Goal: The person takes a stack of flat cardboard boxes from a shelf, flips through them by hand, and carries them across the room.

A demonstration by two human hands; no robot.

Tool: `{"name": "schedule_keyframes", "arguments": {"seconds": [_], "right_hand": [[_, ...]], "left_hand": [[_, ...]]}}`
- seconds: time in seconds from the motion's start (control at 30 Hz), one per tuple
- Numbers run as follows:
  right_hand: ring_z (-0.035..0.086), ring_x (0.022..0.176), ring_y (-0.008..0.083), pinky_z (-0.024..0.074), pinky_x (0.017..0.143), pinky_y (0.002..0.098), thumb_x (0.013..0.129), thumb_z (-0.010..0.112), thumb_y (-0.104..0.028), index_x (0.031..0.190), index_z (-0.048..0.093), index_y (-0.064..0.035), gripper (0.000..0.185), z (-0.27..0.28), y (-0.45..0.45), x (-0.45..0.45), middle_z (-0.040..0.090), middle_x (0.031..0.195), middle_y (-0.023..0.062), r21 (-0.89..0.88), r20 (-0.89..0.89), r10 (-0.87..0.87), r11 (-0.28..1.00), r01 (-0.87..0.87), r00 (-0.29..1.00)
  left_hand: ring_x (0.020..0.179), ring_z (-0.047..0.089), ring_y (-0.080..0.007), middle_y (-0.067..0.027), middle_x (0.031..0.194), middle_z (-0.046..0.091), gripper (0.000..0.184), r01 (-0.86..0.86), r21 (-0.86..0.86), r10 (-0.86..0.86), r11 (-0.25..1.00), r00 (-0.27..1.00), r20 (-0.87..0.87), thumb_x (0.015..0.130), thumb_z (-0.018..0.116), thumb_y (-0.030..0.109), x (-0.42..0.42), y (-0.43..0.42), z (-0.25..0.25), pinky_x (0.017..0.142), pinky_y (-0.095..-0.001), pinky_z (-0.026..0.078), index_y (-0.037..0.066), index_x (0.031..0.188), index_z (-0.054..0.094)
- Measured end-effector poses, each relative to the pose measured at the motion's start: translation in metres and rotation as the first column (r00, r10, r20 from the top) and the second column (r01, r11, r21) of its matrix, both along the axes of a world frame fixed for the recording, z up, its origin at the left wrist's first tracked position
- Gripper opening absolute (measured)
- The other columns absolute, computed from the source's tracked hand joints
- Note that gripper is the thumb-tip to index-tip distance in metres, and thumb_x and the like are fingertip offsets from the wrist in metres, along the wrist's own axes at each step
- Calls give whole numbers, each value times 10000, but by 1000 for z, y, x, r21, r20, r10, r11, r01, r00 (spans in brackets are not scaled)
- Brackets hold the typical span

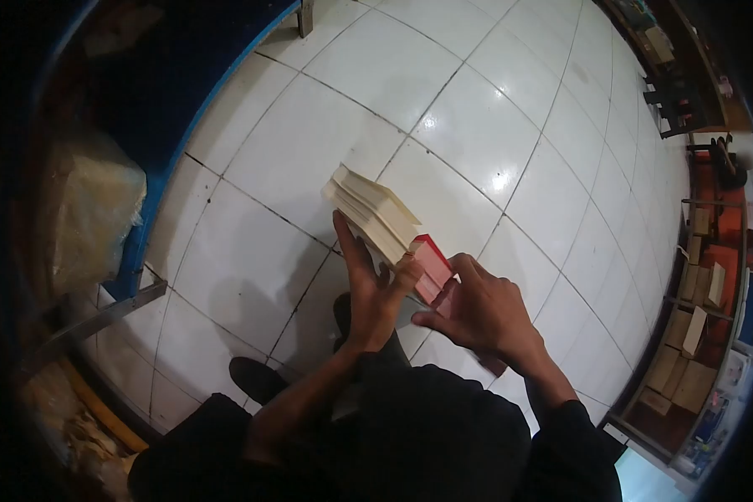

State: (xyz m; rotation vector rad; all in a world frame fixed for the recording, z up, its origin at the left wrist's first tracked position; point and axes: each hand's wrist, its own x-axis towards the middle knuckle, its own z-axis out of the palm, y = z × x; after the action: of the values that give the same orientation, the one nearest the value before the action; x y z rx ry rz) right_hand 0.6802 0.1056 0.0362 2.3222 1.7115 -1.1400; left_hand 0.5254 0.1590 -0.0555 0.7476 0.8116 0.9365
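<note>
Several cream-coloured folded card pieces (372,213) are stacked together above the tiled floor, with my left hand (372,293) wrapped round their lower side. A red and pink card piece (432,269) adjoins the right end of the cream stack, between my two hands. My right hand (485,309) is at the pink end, its fingers bent and pressed against that piece. Part of the pink card is hidden behind my right fingers.
White floor tiles (309,134) spread ahead. At the left stands a blue-edged table (194,125) with a plastic-wrapped bundle (96,213). A shelf (644,393) holding several cartons (694,330) runs along the right. A dark shoe (255,378) is below.
</note>
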Motion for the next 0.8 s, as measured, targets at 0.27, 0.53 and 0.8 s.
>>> {"name": "schedule_keyframes", "arguments": {"seconds": [0.27, 0.53, 0.8], "right_hand": [[672, 1145, 228, 560, 960, 376, 984, 724, -394, 1319, 604, -27, 511, -53, 11, 38, 663, 1241, 92, 25, -750, -265, 904, 427, 606], [667, 1153, 265, 607, 937, 394, 960, 660, -619, 1366, 585, -2, 742, -71, 15, 65, 656, 1226, 137, -90, -819, -337, 874, 477, 465], [695, 1119, 278, 600, 938, 402, 892, 796, -468, 1331, 599, 12, 679, -69, 5, 91, 691, 1207, 163, 8, -873, -204, 903, 429, 444]], "left_hand": [[1391, 426, -302, -199, 1532, 311, 1210, 242, -3, -242, 970, 970, -34, 866, 745, 108, -7, 10, -6, 1072, -410, 486, 48, 1627, -194], [1453, 358, -336, -263, 1645, 79, 1235, 196, 147, -169, 969, 969, -179, 875, 767, 132, 49, 6, -14, 1027, -416, 536, 38, 1616, -215], [1423, 400, -333, -258, 1600, 192, 1223, 110, -13, -110, 994, 993, -39, 837, 765, 98, 67, 7, 7, 1087, -408, 485, 29, 1626, -167]]}}
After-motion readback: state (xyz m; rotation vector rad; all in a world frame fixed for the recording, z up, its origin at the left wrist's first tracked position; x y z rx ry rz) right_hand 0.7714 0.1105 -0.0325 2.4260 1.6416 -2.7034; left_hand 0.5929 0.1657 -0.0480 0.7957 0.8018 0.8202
